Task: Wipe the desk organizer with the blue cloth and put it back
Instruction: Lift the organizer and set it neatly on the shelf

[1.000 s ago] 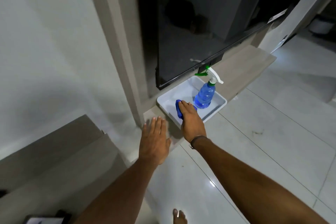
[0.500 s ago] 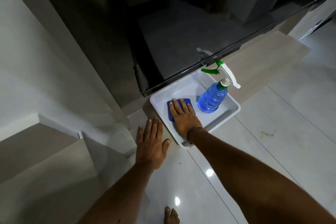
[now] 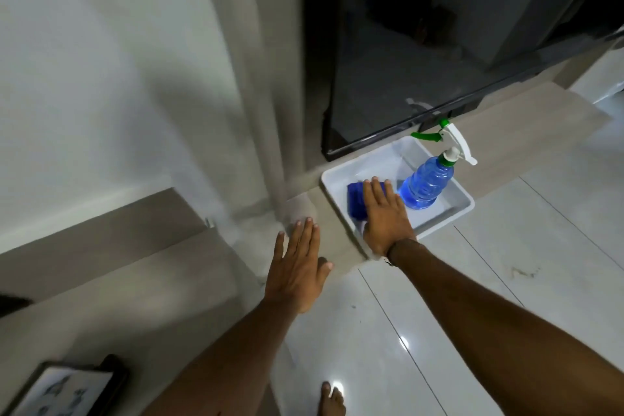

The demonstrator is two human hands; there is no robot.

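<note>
A white rectangular tray, the desk organizer (image 3: 454, 211), sits on a low wooden ledge in front of a dark glass panel. Inside it lies a folded blue cloth (image 3: 355, 200), with my right hand (image 3: 385, 214) pressed flat on top of it, fingers extended. A blue spray bottle (image 3: 426, 184) with a white and green trigger stands in the tray's right half. My left hand (image 3: 297, 267) hovers flat over the ledge to the left of the tray, fingers apart, holding nothing.
The wooden ledge (image 3: 526, 132) runs along a dark glass panel (image 3: 422, 44). A white wall and a pillar (image 3: 266, 78) stand to the left, with wooden steps (image 3: 101, 263) below. Glossy white floor tiles (image 3: 506, 280) lie in front; my bare foot (image 3: 331, 402) shows at the bottom.
My right hand has slid slightly across the cloth in the tray, so more cloth shows at its left. The camera shifted. My left hand stays flat beside the tray.
</note>
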